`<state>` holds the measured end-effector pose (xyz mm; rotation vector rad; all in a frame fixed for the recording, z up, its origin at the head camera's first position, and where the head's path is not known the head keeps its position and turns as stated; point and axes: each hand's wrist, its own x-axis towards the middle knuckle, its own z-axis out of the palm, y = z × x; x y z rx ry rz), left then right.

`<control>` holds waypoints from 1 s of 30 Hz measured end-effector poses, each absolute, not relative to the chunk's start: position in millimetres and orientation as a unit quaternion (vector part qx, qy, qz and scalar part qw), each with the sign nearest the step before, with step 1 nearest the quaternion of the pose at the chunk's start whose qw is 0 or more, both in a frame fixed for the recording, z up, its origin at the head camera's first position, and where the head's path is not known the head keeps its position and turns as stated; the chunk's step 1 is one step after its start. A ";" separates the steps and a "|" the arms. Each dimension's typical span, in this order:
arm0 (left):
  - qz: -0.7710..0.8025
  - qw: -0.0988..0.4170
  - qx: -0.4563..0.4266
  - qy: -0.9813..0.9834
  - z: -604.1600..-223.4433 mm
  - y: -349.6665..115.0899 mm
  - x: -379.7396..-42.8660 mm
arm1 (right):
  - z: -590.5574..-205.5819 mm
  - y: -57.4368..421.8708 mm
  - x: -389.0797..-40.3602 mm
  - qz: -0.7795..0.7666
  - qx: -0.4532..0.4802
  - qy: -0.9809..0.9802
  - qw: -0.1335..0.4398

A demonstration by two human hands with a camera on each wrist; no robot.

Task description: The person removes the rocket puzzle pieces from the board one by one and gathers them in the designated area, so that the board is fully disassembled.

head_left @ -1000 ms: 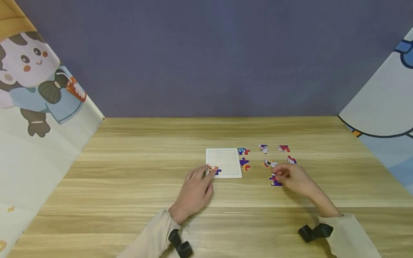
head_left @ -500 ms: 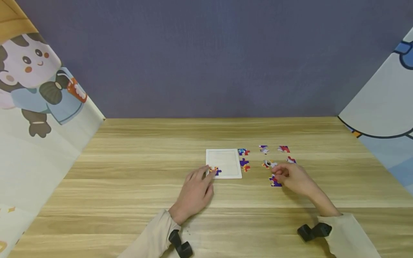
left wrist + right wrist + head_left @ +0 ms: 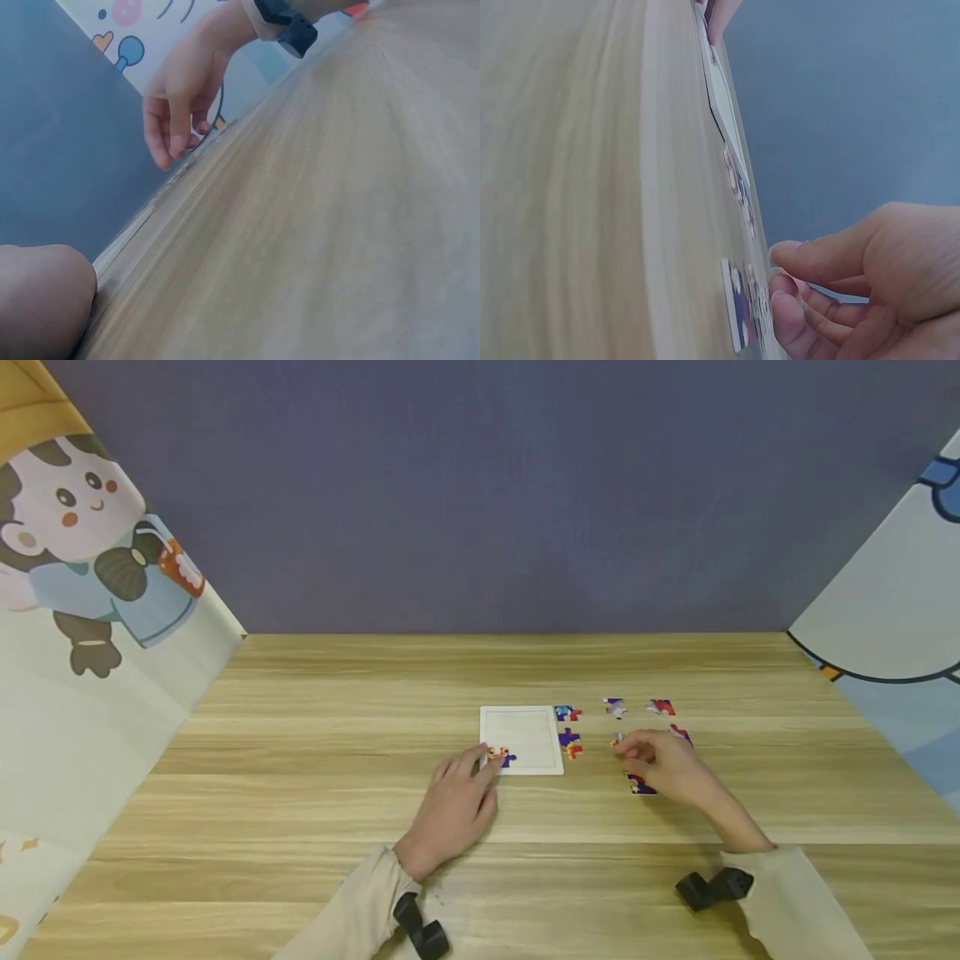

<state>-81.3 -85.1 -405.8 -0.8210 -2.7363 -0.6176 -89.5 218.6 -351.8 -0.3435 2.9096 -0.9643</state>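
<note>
My left hand (image 3: 453,810) rests at the lower left corner of a white square puzzle frame (image 3: 521,710), its fingertips touching a purple and yellow puzzle piece (image 3: 506,758) in it. To the right, my right hand (image 3: 667,768) is bent over a white and yellow puzzle piece (image 3: 618,739), covering most of it. A purple and red puzzle piece (image 3: 641,785) lies partly under the same hand. In the right wrist view, the thumb and fingers of my right hand (image 3: 855,285) are bent toward each other; whether they pinch a piece is unclear.
Two colourful puzzle pieces (image 3: 570,743) lie along the frame's right side. Farther back are a purple and grey piece (image 3: 615,707) and a red piece (image 3: 662,706). Another red and purple piece (image 3: 681,735) lies beyond the right hand. A dark wall (image 3: 517,502) borders the wooden table (image 3: 337,693).
My right hand has shifted a little left and away from me, from beside the purple and red piece to over the white and yellow one. My left hand stays in place.
</note>
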 end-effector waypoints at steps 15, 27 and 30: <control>-0.210 0.107 -0.281 -0.930 -405.4 -85.0 -81.6 | -351.0 194.9 -100.3 -0.308 -0.119 0.944 0.029; -0.207 0.105 -0.280 -0.931 -405.6 -84.8 -81.9 | -348.5 174.8 -105.8 -0.329 -0.138 0.933 0.039; -0.208 0.105 -0.281 -0.931 -405.1 -84.7 -81.7 | -348.8 171.3 -107.6 -0.335 -0.144 0.931 0.037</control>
